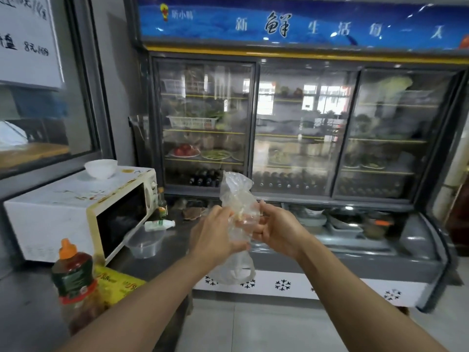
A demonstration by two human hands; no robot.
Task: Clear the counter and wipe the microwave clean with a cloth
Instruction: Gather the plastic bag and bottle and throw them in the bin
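The left hand (215,237) and right hand (275,231) both pinch a thin plastic bag (237,199), which looks light, soft and crinkly, best held near its middle.

the hands (243,232) hide what is inside the clear bag (236,191); fridge contents (304,138) blur behind glass.

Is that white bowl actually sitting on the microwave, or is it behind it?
Touching. The head view shows the white bowl resting on the back of the microwave's stained top, its base meeting the surface with no gap.
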